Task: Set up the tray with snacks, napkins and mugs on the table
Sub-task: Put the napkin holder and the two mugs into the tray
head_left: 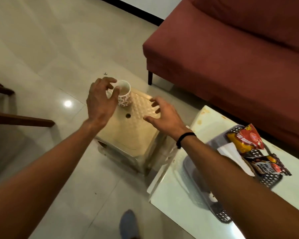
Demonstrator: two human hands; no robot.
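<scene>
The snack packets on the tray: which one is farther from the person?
The yellow-and-red packet is farther; the dark packet lies nearer, on the same tray.

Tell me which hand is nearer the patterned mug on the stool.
Left. The left hand is open right at the mug, fingers curled around its left side. The right hand hovers open over the stool, apart from the mug.
</scene>
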